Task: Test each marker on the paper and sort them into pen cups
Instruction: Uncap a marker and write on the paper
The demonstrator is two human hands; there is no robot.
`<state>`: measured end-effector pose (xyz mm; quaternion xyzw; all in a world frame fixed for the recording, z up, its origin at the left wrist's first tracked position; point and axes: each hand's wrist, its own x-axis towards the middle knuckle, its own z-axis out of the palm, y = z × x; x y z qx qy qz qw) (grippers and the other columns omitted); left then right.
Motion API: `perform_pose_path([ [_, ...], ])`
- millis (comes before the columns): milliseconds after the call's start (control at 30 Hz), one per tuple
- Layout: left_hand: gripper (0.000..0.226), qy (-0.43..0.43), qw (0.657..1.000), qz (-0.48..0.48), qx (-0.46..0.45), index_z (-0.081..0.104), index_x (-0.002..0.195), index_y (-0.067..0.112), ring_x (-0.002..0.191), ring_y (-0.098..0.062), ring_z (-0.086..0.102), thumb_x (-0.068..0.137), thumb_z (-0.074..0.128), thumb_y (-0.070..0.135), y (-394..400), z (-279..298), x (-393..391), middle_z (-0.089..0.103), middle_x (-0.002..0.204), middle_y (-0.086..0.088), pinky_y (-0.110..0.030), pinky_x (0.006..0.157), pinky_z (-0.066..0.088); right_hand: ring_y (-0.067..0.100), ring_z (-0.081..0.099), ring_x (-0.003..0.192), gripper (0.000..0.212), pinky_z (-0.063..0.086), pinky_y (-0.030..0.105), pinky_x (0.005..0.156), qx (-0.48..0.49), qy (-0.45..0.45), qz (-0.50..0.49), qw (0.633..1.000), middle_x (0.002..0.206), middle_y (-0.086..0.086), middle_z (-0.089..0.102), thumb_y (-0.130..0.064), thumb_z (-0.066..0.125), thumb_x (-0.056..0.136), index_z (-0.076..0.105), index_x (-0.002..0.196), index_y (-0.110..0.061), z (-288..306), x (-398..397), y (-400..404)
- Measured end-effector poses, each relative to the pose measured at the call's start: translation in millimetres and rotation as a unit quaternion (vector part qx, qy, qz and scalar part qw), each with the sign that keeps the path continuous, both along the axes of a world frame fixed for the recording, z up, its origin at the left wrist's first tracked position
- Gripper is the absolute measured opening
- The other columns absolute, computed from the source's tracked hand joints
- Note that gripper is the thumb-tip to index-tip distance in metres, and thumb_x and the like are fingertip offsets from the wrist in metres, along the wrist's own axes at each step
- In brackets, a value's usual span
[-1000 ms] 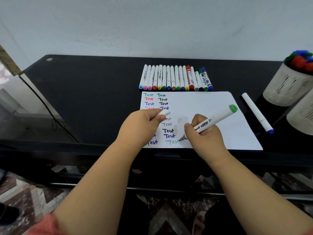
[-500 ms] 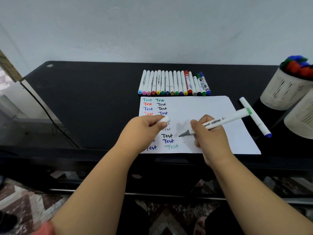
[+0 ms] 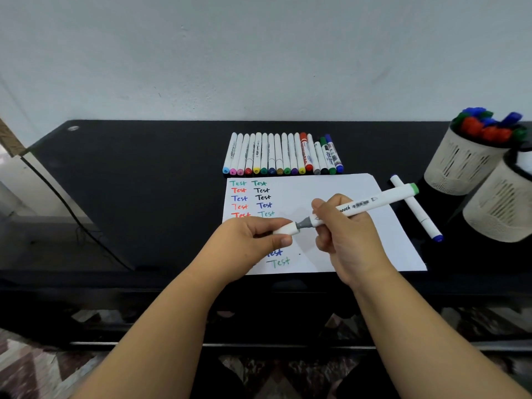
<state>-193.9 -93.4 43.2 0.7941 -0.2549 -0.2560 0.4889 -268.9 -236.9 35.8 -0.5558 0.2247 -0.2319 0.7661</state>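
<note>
Meanwhile, over the paper (image 3: 339, 191) at the surface's (image 3: 144, 174) front edge, the right hand (image 3: 345, 237) grips one green-ended marker (image 3: 371, 203) as the left hand (image 3: 253, 240) pinches its white cap (image 3: 286, 229) against the grey tip. Sixteen markers (image 3: 282, 155) line the back; one blue-tipped marker (image 3: 416, 208) lies beside two pen cups (image 3: 472, 168).
</note>
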Motion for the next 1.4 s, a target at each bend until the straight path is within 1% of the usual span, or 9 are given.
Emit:
perform_pose_path([
  [100,0.022,-0.009,1.0,-0.007,-0.011,0.063,0.085,0.054,0.082,0.013,0.058,0.082,0.069,0.032,0,3,-2,0.067,0.081,0.029,-0.001,0.065,0.043,0.011,0.028,0.044,0.031,0.025,0.019,0.041,-0.018,0.013,0.027,0.999,0.051,0.004,0.04,-0.01,0.062,0.088,0.045,0.063,-0.015,-1,0,2],
  [200,0.024,-0.027,0.999,0.009,-0.015,0.062,0.082,0.056,0.077,-0.001,0.06,0.082,0.069,0.034,0,4,-2,0.071,0.084,0.017,-0.007,0.062,0.044,0.008,0.036,0.042,0.02,0.029,0.018,0.041,-0.036,0.02,0.061,0.997,0.052,0.003,0.049,-0.012,0.068,0.083,0.053,0.07,-0.015,2,-1,0],
  [300,0.024,-0.021,0.999,0.029,-0.021,0.063,0.087,0.053,0.062,0.009,0.055,0.082,0.07,0.031,0,6,-1,0.071,0.078,0.017,-0.01,0.057,0.042,0.01,0.038,0.046,0.009,0.028,0.018,0.044,-0.062,0.028,0.104,0.992,0.055,0.005,0.056,-0.018,0.07,0.076,0.063,0.074,-0.014,6,-3,-5],
  [500,0.021,-0.023,0.998,0.055,-0.023,0.065,0.087,0.05,0.048,0.007,0.046,0.08,0.071,0.031,-3,4,4,0.07,0.078,0.011,-0.007,0.051,0.039,0.012,0.046,0.052,0.021,0.031,0.022,0.047,-0.065,0.032,0.136,0.988,0.067,0.011,0.065,-0.025,0.046,0.097,0.06,0.089,-0.011,10,-7,-19],
  [667,0.019,-0.026,0.999,0.03,-0.005,0.065,0.093,0.049,0.041,0.005,0.044,0.084,0.067,0.033,-5,5,1,0.066,0.067,0.015,-0.005,0.044,0.033,0.01,0.038,0.05,0.017,0.031,0.017,0.045,-0.049,0.04,0.117,0.991,0.054,0.001,0.053,-0.028,0.064,0.075,0.058,0.078,-0.013,7,-5,-26],
  [900,0.03,-0.119,0.992,0.028,0.027,0.053,0.081,0.061,0.08,0.003,0.053,0.085,0.065,0.034,-12,1,-2,0.067,0.087,0.011,-0.018,0.072,0.046,0.009,0.034,0.044,0.023,0.027,0.018,0.041,0.019,0.066,0.063,0.996,0.049,0.0,0.048,-0.023,0.064,0.087,0.052,0.07,-0.014,0,5,-22],
  [1000,0.033,-0.151,0.988,0.038,0.015,0.053,0.083,0.061,0.083,0.003,0.052,0.086,0.065,0.031,-14,-2,-1,0.067,0.086,0.01,-0.018,0.075,0.045,0.009,0.034,0.043,0.022,0.028,0.017,0.039,0.039,0.066,0.042,0.996,0.049,0.001,0.048,-0.024,0.063,0.089,0.054,0.072,-0.013,0,8,-18],
  [1167,0.027,-0.205,0.977,0.044,0.033,0.065,0.114,0.036,0.085,-0.004,0.054,0.087,0.063,0.03,-15,-7,0,0.065,0.087,0.01,-0.025,0.079,0.045,0.009,0.035,0.042,0.022,0.03,0.018,0.041,0.064,0.063,0.03,0.995,0.049,0.001,0.049,-0.025,0.063,0.089,0.055,0.071,-0.015,-3,9,-13],
  [1400,0.026,-0.225,0.972,0.04,0.05,0.062,0.116,0.037,0.085,-0.006,0.053,0.092,0.056,0.031,-18,-4,1,0.06,0.091,0.01,-0.028,0.075,0.048,0.01,0.04,0.048,0.019,0.034,0.021,0.048,0.045,0.083,0.02,0.995,0.054,0.001,0.055,-0.029,0.063,0.089,0.06,0.079,-0.013,1,10,-12],
])
